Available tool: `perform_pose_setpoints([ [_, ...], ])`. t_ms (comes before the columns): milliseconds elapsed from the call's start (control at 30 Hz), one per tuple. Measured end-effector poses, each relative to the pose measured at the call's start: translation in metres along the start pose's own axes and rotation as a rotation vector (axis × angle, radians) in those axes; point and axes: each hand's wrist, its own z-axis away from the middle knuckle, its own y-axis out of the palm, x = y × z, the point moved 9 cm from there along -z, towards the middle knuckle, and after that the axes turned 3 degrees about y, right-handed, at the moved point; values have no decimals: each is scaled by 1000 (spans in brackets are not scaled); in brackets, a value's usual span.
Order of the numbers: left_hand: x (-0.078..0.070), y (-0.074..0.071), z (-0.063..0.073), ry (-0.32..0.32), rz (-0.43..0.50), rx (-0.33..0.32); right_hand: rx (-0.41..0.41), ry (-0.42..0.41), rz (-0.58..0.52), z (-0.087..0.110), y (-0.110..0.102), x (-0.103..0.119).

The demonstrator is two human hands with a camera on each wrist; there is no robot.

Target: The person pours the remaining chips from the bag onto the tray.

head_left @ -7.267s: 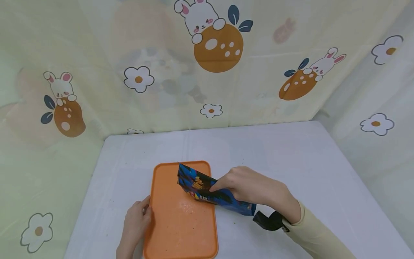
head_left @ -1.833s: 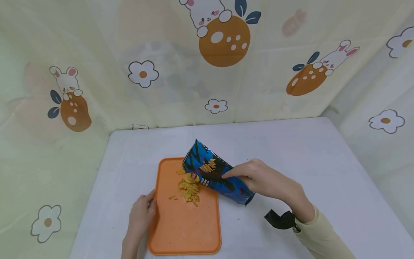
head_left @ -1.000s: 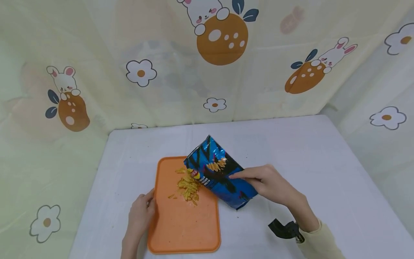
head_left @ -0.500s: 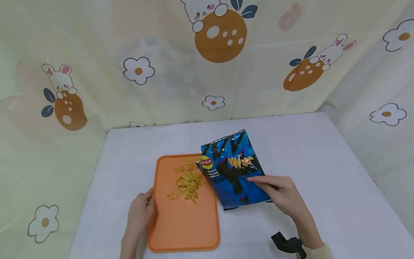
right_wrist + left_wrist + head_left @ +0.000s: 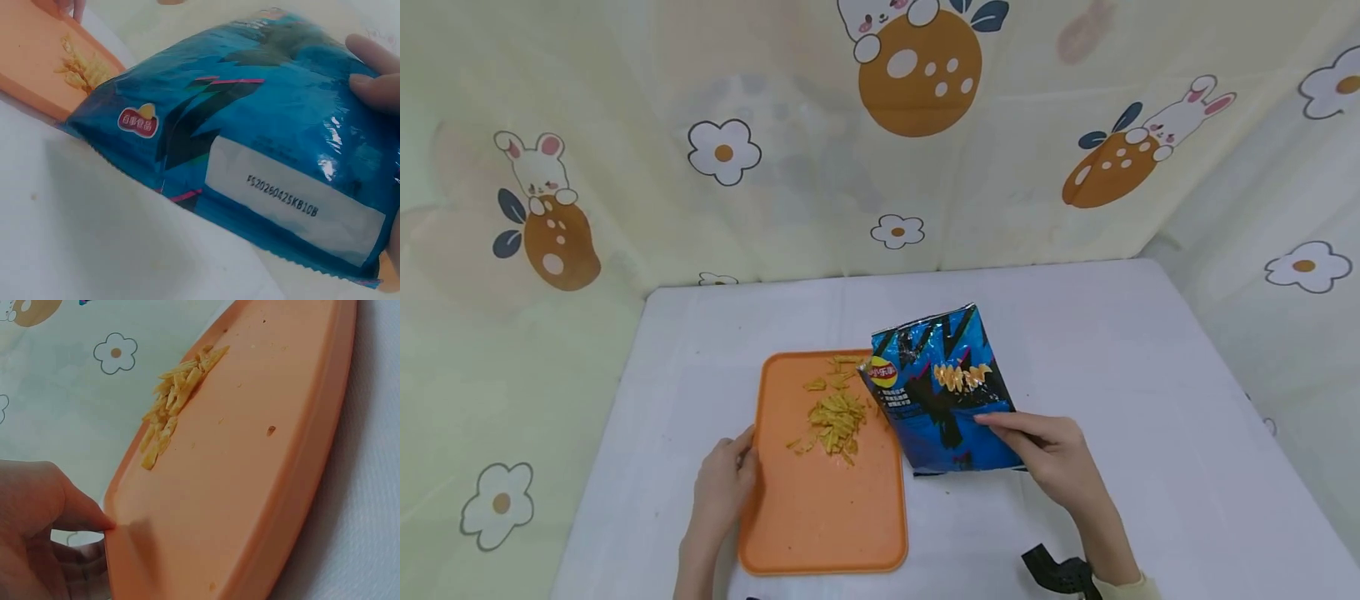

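A blue and black chip bag is tilted at the right edge of the orange tray, its upper left corner over the rim. My right hand pinches the bag on its right side, and the right wrist view shows fingers on the foil. On the tray's upper half lies a pile of yellow chip sticks, with loose pieces around it. My left hand holds the tray's left edge. In the left wrist view its tip meets the rim, with other fingers curled behind.
The tray lies on a white-covered table. Behind stands a pale curtain printed with rabbits and flowers. A black strap piece juts from the right wrist. Small crumbs are scattered on the tray.
Chip sticks now lie on the tray, which held only crumbs in the earliest frame. My right hand has turned the bag more upright and shifted it right, off the pile. My left hand stays at the tray.
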Motion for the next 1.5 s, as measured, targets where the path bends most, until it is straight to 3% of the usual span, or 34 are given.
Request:
perform_pose_setpoints([
  [133, -1, 3, 0, 0, -2, 12, -79, -5, 32, 12, -4, 2],
  [467, -1, 0, 0, 18, -3, 4, -322, 64, 295, 40, -32, 17],
  [733, -1, -2, -2, 16, 10, 19, -492, 139, 556, 56, -71, 39],
  [867, 0, -1, -1, -5, 11, 38, -491, 121, 658, 59, -83, 49],
  [1033, 2, 1, 1, -20, 19, 45, -425, 76, 755, 54, -80, 55],
  [1267, 0, 1, 1, 10, 23, 37, -407, 73, 761, 46, -72, 55],
  [1367, 0, 0, 1, 17, 22, 33, -367, 172, 697, 42, -65, 49],
  [1500, -1, -1, 3, 17, 30, 36, -261, 379, 577, 37, -52, 35],
])
